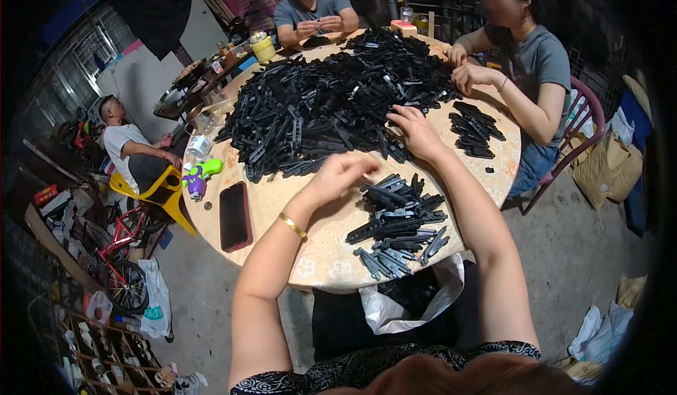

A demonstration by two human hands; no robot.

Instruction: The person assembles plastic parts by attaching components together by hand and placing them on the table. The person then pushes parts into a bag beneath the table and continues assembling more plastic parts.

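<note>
A large heap of black, narrow plastic pieces point(310, 106) covers much of the round table point(275, 243). My right hand point(417, 133) is at the heap's near right edge, its fingers spread and touching or just over the pieces; none is visibly held. Left of it, my left hand point(342, 176), with a gold bracelet at the wrist, hovers by the heap's near edge. Its fingers are bent and smeared by motion, so whether they hold a piece cannot be seen. Between my forearms lies a smaller pile of similar pieces point(398, 222), partly lined up near the table's edge.
A dark phone point(235, 215) and a green and purple toy gun point(201, 176) lie at left. Below the table edge, a white bag point(377, 314) holds black pieces. One person point(539, 78) sits at right beside a small pile point(476, 128); another point(310, 14) sits across.
</note>
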